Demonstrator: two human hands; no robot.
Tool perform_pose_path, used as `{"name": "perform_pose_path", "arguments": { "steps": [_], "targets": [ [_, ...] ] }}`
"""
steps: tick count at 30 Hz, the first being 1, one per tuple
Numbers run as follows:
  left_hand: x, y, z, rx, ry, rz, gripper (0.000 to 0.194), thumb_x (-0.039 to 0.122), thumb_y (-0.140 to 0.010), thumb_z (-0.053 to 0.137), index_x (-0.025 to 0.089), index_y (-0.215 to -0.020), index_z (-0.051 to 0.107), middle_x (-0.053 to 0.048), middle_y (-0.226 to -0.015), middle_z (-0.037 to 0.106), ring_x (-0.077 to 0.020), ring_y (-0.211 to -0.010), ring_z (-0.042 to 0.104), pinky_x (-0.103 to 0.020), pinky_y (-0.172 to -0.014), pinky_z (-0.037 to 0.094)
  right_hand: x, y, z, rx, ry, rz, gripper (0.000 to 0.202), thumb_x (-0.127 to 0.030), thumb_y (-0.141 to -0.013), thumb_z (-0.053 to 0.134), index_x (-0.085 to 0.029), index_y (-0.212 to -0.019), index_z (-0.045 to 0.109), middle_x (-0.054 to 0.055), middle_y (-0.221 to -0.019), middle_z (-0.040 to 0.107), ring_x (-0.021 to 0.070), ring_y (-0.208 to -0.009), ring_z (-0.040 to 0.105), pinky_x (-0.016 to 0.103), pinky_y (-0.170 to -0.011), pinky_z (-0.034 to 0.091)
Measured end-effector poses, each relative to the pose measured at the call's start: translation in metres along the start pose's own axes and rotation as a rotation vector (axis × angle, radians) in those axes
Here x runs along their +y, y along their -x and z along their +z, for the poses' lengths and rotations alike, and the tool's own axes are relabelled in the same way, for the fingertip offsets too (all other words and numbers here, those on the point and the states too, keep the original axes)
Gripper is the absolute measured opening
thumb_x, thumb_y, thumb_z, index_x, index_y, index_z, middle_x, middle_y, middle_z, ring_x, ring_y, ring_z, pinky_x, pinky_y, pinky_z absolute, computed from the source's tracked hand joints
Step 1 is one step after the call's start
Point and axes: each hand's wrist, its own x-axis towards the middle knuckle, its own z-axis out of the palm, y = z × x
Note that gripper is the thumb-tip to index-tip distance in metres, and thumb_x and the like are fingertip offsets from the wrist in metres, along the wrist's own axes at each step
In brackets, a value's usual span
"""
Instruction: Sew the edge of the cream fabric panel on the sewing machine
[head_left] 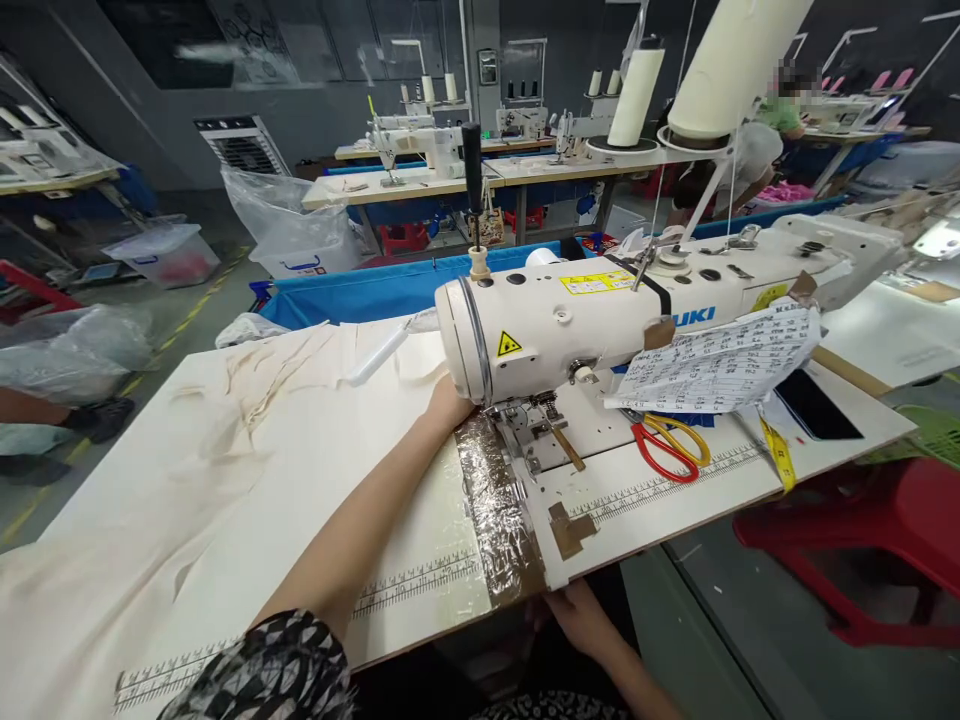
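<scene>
My left hand reaches in behind the head of a white sewing machine; its fingers are hidden there. A narrow white fabric strip runs from the needle area to the front edge of the table. Just under that edge, my right hand is closed where the strip comes over, its fingertips partly hidden. Brown tape covers the tabletop left of the strip. Cream fabric lies loosely over the left side of the table.
Red-and-yellow-handled scissors, a yellow measuring tape and a dark phone lie to the right. A handwritten sheet hangs from the machine. A red stool stands at the right. Thread cones rise behind.
</scene>
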Motion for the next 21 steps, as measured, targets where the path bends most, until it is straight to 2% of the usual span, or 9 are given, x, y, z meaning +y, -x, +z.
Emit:
{"name": "perform_pose_path", "arguments": {
  "steps": [4,6,9,11,14,17,19,21],
  "targets": [
    [0.001,-0.002,0.006,-0.024,0.021,0.019,0.031,0.039,-0.094,0.062,0.015,-0.113,0.063,-0.01,-0.118,0.063,-0.0238,-0.108,0.062,-0.047,-0.096,0.051,0.019,0.0,0.005,0.022,0.096,0.066,0.05,-0.06,-0.096,0.05,-0.018,-0.069,0.056,-0.005,-0.055,0.055,0.0113,-0.043,0.051,0.028,-0.054,0.048],
    [-0.001,-0.002,0.006,-0.026,0.029,0.034,0.029,0.036,-0.094,0.062,0.015,-0.113,0.062,-0.01,-0.12,0.063,-0.024,-0.111,0.061,-0.047,-0.096,0.051,0.021,0.002,0.01,0.052,0.11,0.053,0.048,-0.061,-0.092,0.054,-0.019,-0.069,0.055,-0.004,-0.057,0.056,0.013,-0.047,0.054,0.03,-0.058,0.049],
    [-0.002,-0.002,0.005,-0.027,0.04,0.055,0.024,0.027,-0.091,0.064,0.014,-0.112,0.063,-0.011,-0.12,0.063,-0.0245,-0.114,0.06,-0.047,-0.098,0.051,0.02,0.005,0.017,0.115,0.103,0.027,0.05,-0.064,-0.093,0.045,-0.021,-0.069,0.053,-0.002,-0.059,0.056,0.0164,-0.057,0.059,0.031,-0.063,0.049],
    [-0.001,-0.002,0.004,-0.024,0.047,0.061,0.022,0.022,-0.088,0.065,0.014,-0.109,0.064,-0.011,-0.116,0.066,-0.0253,-0.112,0.061,-0.047,-0.097,0.052,0.02,0.005,0.022,0.122,0.108,0.041,0.053,-0.063,-0.095,0.04,-0.021,-0.064,0.051,-0.003,-0.056,0.052,0.0146,-0.052,0.055,0.029,-0.059,0.047],
    [0.002,-0.002,0.003,-0.008,0.068,0.068,0.023,0.017,-0.082,0.065,0.015,-0.105,0.065,-0.012,-0.112,0.068,-0.0275,-0.11,0.063,-0.045,-0.097,0.053,0.021,0.003,0.027,0.096,0.128,0.092,0.049,-0.059,-0.094,0.047,-0.02,-0.064,0.051,-0.007,-0.049,0.046,0.0111,-0.041,0.045,0.025,-0.049,0.041],
    [0.004,-0.002,0.002,0.014,0.105,0.081,0.029,0.015,-0.077,0.065,0.016,-0.106,0.065,-0.012,-0.114,0.068,-0.0297,-0.112,0.063,-0.041,-0.098,0.053,0.022,0.002,0.029,0.104,0.136,0.105,0.044,-0.058,-0.092,0.049,-0.02,-0.071,0.053,-0.004,-0.055,0.053,0.0128,-0.047,0.051,0.025,-0.05,0.042],
    [0.003,-0.002,0.003,0.03,0.134,0.082,0.035,0.015,-0.075,0.064,0.015,-0.11,0.063,-0.013,-0.115,0.068,-0.0307,-0.111,0.063,-0.042,-0.098,0.053,0.022,0.001,0.03,0.12,0.148,0.101,0.047,-0.061,-0.091,0.044,-0.022,-0.065,0.05,0.0,-0.058,0.056,0.0152,-0.054,0.056,0.026,-0.054,0.045],
    [0.002,-0.002,0.003,0.045,0.162,0.079,0.041,0.017,-0.074,0.066,0.014,-0.114,0.061,-0.014,-0.114,0.068,-0.0318,-0.108,0.064,-0.044,-0.096,0.054,0.022,0.0,0.032,0.109,0.172,0.126,0.052,-0.063,-0.09,0.041,-0.023,-0.056,0.046,0.001,-0.05,0.052,0.0157,-0.048,0.053,0.026,-0.05,0.043]
  ]
}}
